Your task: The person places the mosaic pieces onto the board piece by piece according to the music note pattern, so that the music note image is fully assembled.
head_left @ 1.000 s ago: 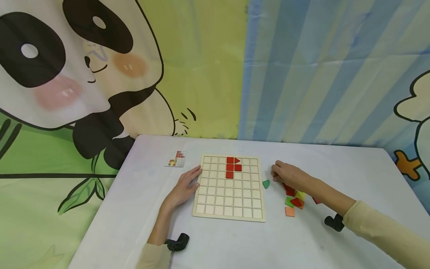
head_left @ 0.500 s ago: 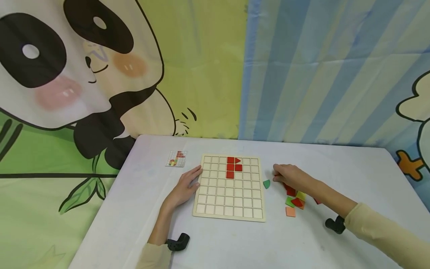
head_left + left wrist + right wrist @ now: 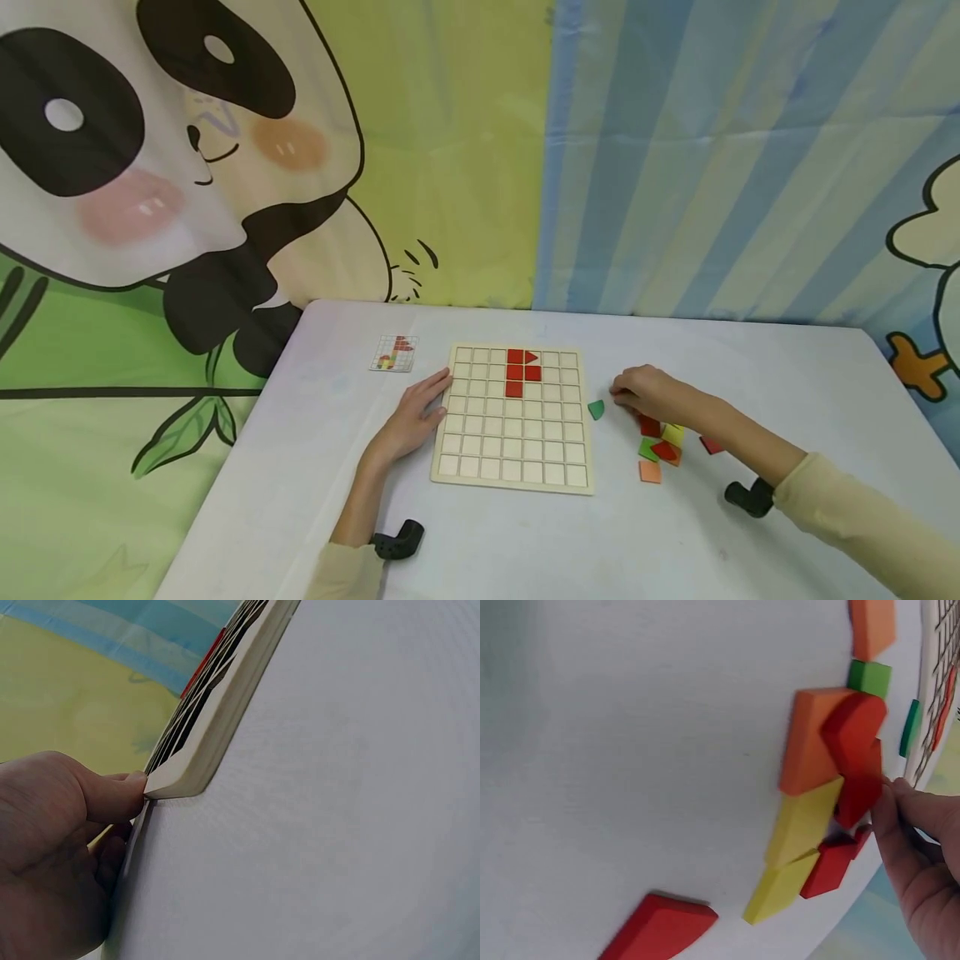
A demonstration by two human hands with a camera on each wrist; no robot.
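The wooden grid board point(image 3: 491, 454) lies on the table with several red tiles point(image 3: 514, 372) set in its upper rows. My left hand point(image 3: 408, 421) rests against the board's left edge, fingers extended; in the left wrist view the thumb point(image 3: 112, 793) touches near a corner. At the far side of a loose pile, my right hand point(image 3: 648, 393) has thumb and forefinger together, pinching a small red tile point(image 3: 862, 796) mostly hidden by the fingers. The pile shows a yellow tile point(image 3: 802, 821), an orange tile point(image 3: 806, 742), a green tile point(image 3: 870, 679) and several red ones.
A small pattern card point(image 3: 393, 353) lies left of the board. A dark green rounded tile point(image 3: 596, 409) sits just off the board's right edge. Apart from the pile are an orange square point(image 3: 649, 472) and a red piece point(image 3: 710, 445). Printed curtains hang behind the table.
My right hand has drawn slightly nearer and right, its fingertips staying at the pile's far side. The left hand and the board stay in place.
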